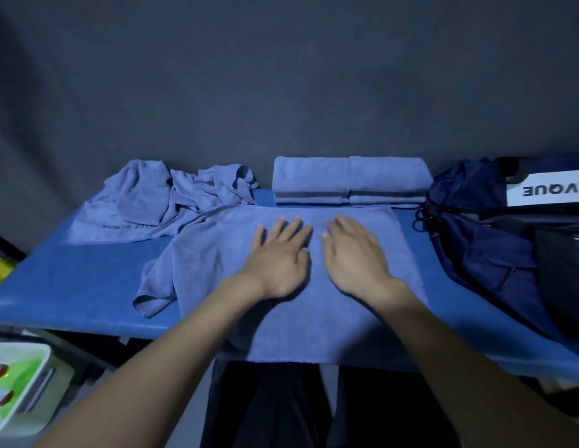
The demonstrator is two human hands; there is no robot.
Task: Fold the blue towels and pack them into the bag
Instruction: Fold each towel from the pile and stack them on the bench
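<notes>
On the blue counter (71, 279) in front of the person lie blue towels in three groups. At the middle of the near edge one spread towel (314, 312) lies flat, its near hem hanging just over the counter's front edge and its left side bunched into a loose fold. Both hands rest on it, palms down. The left hand (278, 257) has its fingers straight and slightly fanned, pressing the cloth; the right hand (352, 253) lies just beside it, likewise flat with fingers extended. Neither hand grips anything, and the two sit near each other at the towel's centre, thumbs almost meeting.

Along the far edge, right behind the spread towel, stand two folded stacks (349, 181) side by side and touching; each shows about three layers, though the exact count of towels in them I cannot tell. At the far left corner a crumpled heap (171, 195) of unfolded towels sprawls, at least two by the look of it, one with dark lettering near its lower hem. The heap's edge overlaps the spread towel's far left corner.

At the right end of the counter slumps one dark navy bag (495, 240) with a drawstring cord at its mouth and a white label reading upside-down letters. It lies well apart from both hands.

Below the counter's left end sits a white tray (39, 354) with green contents.
</notes>
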